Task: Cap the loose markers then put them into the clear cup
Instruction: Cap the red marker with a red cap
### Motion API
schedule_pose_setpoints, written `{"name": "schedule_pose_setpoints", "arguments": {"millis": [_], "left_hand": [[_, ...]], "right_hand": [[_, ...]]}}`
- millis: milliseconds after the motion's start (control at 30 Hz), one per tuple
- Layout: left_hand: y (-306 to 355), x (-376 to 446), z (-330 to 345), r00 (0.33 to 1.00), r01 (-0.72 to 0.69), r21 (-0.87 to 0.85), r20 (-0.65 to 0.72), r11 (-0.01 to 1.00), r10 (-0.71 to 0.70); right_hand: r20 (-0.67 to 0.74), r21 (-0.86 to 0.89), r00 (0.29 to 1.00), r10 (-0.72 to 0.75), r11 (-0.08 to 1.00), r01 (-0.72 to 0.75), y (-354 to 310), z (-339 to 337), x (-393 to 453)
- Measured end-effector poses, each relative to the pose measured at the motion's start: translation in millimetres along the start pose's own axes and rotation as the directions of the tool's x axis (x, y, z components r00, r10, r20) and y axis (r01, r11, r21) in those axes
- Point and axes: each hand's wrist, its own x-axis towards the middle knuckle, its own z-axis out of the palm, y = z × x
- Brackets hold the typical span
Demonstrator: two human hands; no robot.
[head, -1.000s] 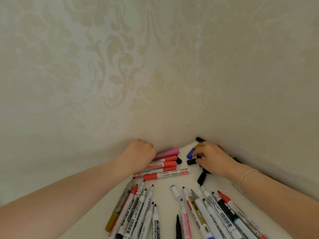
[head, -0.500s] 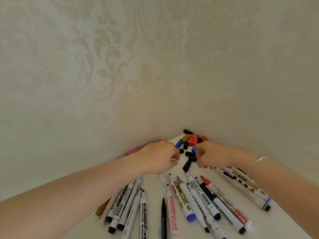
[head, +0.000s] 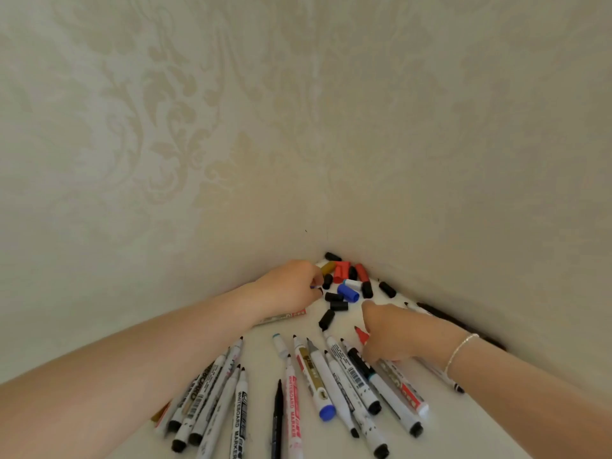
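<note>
Hands at the loose cap pile, table corner.
Left hand pinches a small dark cap beside the pile; right hand, nearer than the pile, curls onto an uncapped red-tipped white marker.

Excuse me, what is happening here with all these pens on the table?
A person is sorting uncapped markers on a white table. The left hand pinches something small beside the pile of loose caps in the corner. The right hand reaches down onto a red-tipped marker. No cup is visible.
</note>
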Motion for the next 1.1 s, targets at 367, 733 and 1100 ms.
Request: {"name": "schedule_pose_setpoints", "arguments": {"millis": [367, 733, 1100], "left_hand": [[2, 60, 0, 0.999, 0.048, -0.146, 0.007, 0.988, -0.048], [4, 90, 26, 0.998, 0.054, -0.147, 0.046, 0.988, -0.048], [10, 112, 29, 0.996, 0.077, -0.055, 0.052, 0.996, -0.074]], "right_hand": [[-0.117, 0.873, 0.993, -0.013, 0.476, 0.109, 43, -37, 18], [-0.143, 0.851, 0.990, 0.017, 0.513, 0.114, 49, -38, 45], [-0.164, 0.845, 0.982, 0.097, 0.527, 0.089, 44, -42, 57]]}}
